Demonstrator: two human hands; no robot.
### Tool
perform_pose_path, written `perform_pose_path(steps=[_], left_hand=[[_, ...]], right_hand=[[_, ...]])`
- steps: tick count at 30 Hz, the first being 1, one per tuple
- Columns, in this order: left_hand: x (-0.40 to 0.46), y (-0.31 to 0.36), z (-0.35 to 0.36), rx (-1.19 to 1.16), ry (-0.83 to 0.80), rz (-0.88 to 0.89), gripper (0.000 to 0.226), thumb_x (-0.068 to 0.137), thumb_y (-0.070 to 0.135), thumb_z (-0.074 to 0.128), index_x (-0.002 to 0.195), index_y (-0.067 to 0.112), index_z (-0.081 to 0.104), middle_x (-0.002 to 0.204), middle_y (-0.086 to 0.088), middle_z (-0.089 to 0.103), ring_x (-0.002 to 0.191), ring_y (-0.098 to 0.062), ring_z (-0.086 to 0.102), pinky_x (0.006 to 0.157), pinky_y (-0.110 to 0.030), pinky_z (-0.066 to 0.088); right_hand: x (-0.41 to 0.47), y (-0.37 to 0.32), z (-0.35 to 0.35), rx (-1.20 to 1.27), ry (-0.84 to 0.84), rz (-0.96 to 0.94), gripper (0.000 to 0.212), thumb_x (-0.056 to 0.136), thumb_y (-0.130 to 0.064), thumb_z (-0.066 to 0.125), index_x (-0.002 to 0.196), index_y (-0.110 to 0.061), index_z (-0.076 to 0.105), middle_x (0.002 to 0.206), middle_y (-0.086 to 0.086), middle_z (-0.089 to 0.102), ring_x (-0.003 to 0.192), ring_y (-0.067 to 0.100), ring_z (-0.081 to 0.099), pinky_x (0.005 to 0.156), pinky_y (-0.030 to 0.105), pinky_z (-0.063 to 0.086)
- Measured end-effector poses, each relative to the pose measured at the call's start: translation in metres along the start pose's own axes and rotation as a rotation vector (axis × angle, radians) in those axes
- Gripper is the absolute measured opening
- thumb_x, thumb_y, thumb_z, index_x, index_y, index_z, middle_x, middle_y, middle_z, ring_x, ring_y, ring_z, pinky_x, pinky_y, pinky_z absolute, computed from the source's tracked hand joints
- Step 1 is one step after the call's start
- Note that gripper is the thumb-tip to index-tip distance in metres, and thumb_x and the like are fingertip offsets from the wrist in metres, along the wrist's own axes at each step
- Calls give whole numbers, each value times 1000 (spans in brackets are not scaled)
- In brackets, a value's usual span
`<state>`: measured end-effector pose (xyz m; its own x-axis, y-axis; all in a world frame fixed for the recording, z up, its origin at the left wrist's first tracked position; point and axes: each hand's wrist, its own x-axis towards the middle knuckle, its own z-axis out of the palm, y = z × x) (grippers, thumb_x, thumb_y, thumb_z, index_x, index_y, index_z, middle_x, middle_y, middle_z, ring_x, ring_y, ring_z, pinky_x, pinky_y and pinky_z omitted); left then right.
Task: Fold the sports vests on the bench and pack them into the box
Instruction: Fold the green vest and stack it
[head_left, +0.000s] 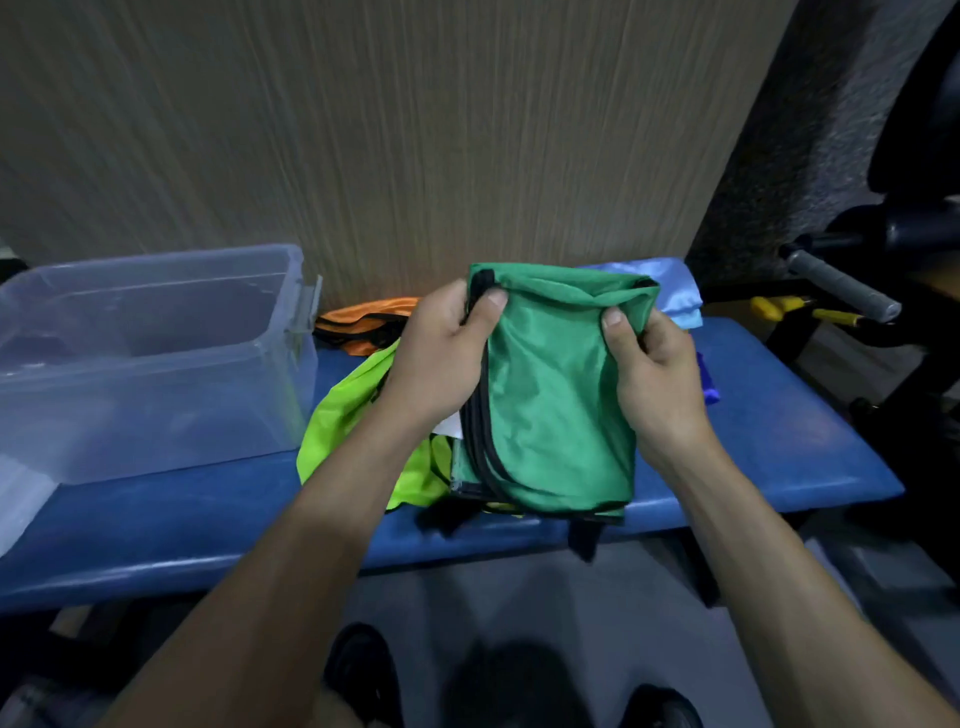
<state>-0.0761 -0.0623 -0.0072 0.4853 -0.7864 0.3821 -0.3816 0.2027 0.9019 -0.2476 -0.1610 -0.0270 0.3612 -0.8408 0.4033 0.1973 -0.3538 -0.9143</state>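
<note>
Two hands, the left hand and the right hand, are gripping the folded green vest above the bench, while the box is being approached nearest on the left.

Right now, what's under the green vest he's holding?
Under the green vest, a lime vest lies on the blue bench, with black trim showing. Whatever lies directly beneath is covered.

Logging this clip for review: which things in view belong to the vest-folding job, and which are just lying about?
Job: green vest held by both hands (left, right); lime vest, orange vest, light blue vest; clear box; blue bench.

Lying about: grey-handled gym equipment, yellow parts.
</note>
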Motion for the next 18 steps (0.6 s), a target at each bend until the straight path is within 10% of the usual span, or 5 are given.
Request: perform_pose_path(steps=[8,13,18], left_hand=[[38,-97,45,-14,-132,-499,21,107,17,49,103,13,70,110,-12,73,103,-29,70,96,-46,55],[47,-124,53,52,-64,-599,20,108,21,48,105,11,64,105,-11,68,100,-27,66,80,-30,50],[54,-127,55,270,-72,-500,24,104,28,55,121,13,63,118,-4,67,114,-28,63,93,-33,50]], right_hand=[[12,88,-20,-292,-32,510,40,85,-35,78,116,-15,64,105,8,73,99,29,70,92,55,55],[5,86,-20,-762,-249,262,68,86,-23,77,146,-19,45,114,7,57,110,24,56,97,30,43],[-5,74,-30,-1075,-448,33,45,91,-37,70,133,-24,60,126,3,48,107,33,54,95,43,49]])
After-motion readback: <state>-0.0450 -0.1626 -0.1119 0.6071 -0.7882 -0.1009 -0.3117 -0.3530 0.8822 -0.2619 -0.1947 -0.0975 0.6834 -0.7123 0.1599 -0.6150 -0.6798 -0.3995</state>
